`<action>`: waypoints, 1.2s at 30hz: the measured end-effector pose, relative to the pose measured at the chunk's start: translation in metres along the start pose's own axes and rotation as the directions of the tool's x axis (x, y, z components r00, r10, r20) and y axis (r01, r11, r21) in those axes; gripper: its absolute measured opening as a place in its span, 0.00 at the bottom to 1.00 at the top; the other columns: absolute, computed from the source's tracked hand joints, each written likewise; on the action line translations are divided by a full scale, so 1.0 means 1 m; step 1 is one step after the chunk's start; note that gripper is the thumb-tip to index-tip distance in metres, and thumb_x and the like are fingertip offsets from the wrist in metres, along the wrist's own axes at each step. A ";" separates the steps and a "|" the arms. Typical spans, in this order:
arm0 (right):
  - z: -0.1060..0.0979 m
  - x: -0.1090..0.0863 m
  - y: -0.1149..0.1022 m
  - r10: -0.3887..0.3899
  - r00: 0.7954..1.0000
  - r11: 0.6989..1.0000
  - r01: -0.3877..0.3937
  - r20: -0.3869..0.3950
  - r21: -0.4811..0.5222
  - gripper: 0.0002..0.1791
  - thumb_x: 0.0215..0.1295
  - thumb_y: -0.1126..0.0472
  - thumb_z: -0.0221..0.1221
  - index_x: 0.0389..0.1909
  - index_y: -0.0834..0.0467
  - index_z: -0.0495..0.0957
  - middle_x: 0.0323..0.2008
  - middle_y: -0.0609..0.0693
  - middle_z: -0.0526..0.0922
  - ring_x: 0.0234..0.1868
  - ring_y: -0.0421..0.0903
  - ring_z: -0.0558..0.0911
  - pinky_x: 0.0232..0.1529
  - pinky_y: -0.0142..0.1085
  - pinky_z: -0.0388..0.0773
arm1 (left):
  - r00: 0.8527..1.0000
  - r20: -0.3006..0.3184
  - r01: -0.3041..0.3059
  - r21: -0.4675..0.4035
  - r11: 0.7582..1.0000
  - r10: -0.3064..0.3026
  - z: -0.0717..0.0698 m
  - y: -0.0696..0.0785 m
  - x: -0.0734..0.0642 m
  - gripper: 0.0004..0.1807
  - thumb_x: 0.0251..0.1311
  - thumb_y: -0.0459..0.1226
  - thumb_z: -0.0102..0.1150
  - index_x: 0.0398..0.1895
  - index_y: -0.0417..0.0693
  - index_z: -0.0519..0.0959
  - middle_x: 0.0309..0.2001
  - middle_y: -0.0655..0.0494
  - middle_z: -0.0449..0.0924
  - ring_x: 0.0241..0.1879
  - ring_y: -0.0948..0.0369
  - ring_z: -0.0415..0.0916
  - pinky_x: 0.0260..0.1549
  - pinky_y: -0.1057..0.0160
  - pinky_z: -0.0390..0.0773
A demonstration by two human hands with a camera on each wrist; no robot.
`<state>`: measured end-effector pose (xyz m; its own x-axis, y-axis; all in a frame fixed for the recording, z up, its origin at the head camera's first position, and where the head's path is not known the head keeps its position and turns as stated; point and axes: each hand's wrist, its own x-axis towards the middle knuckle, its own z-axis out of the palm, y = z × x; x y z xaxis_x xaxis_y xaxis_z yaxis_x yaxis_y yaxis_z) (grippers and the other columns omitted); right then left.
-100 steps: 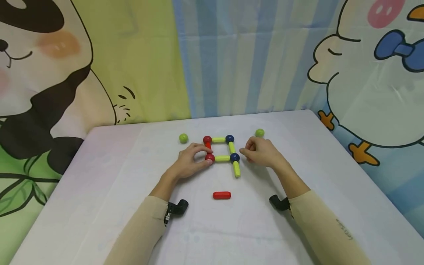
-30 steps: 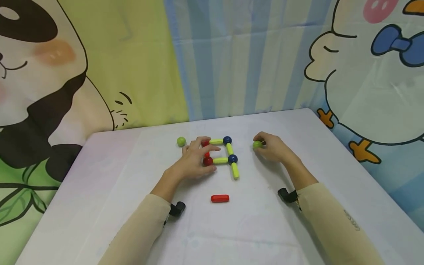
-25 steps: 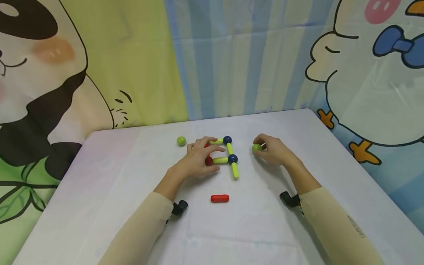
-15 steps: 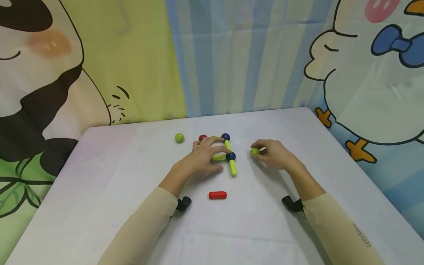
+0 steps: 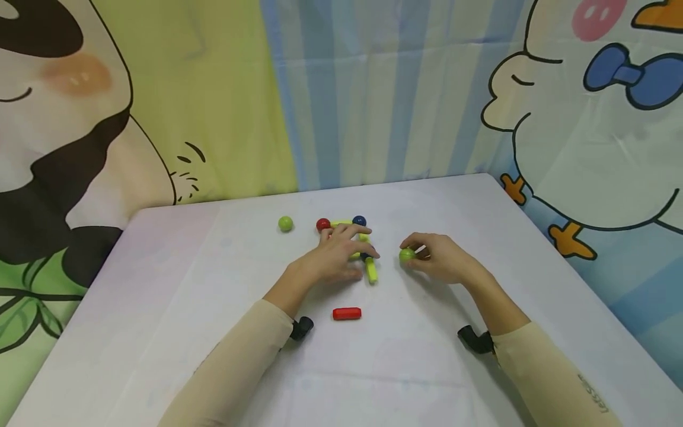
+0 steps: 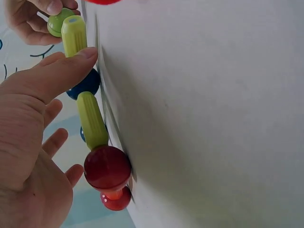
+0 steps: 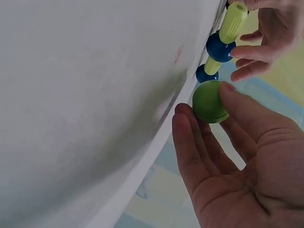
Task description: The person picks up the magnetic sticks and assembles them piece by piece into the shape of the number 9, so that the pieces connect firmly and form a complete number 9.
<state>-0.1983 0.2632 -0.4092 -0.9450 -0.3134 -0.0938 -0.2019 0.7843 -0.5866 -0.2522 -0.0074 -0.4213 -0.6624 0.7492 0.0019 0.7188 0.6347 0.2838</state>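
My right hand (image 5: pixel 443 258) pinches a light green ball (image 7: pixel 209 101) between thumb and fingertips, right of the ball-and-stick frame. My left hand (image 5: pixel 338 255) is spread over that frame, covering much of its near left part. The frame joins red balls (image 5: pixel 322 225) and dark blue balls (image 5: pixel 359 221) with yellow-green sticks and a red stick. One yellow-green stick (image 5: pixel 371 270) points from the near blue ball towards me, its outer end bare. In the left wrist view, the left thumb overlaps this stick beside the blue ball (image 6: pixel 84 85), the other fingers loosely apart.
A second light green ball (image 5: pixel 285 223) lies left of the frame. Closer to me, a loose red stick (image 5: pixel 347 314) lies on the white-covered table (image 5: pixel 213 332). A cartoon-printed curtain (image 5: pixel 347 89) hangs along the table's far edge.
The right hand has taken hold of the green ball at the back right and brought it nearer along the frame's side. The left hand has slid right from the red balls towards the blue ones.
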 end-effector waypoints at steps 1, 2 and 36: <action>0.000 -0.001 0.000 -0.005 1.000 1.000 0.005 0.003 0.002 0.19 0.69 0.61 0.65 0.59 0.58 0.79 0.55 0.57 0.83 0.52 0.54 0.85 0.54 0.50 0.81 | 1.000 0.002 -0.006 0.005 1.000 0.006 0.000 0.001 0.001 0.23 0.60 0.45 0.72 0.58 0.75 0.81 0.77 0.60 0.59 0.76 0.50 0.51 0.62 0.42 0.57; 0.000 -0.003 -0.001 -0.010 1.000 1.000 0.010 0.006 0.003 0.19 0.69 0.61 0.65 0.59 0.58 0.79 0.54 0.57 0.84 0.51 0.54 0.85 0.54 0.50 0.82 | 1.000 0.003 -0.011 0.016 1.000 0.011 0.001 0.002 0.001 0.22 0.61 0.46 0.72 0.58 0.75 0.82 0.76 0.60 0.59 0.75 0.50 0.52 0.61 0.42 0.58; 0.015 -0.012 -0.022 -0.155 0.966 0.984 0.132 0.208 0.122 0.17 0.61 0.60 0.72 0.47 0.55 0.77 0.44 0.47 0.84 0.42 0.40 0.85 0.45 0.36 0.82 | 1.000 0.021 -0.017 -0.113 0.993 0.020 0.010 0.000 0.017 0.13 0.62 0.39 0.72 0.47 0.66 0.85 0.65 0.60 0.73 0.69 0.52 0.60 0.66 0.45 0.66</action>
<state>-0.1782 0.2416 -0.4069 -0.8275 -0.5361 -0.1670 -0.2922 0.6650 -0.6873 -0.2608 0.0073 -0.4310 -0.6436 0.7652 -0.0122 0.7016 0.5964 0.3899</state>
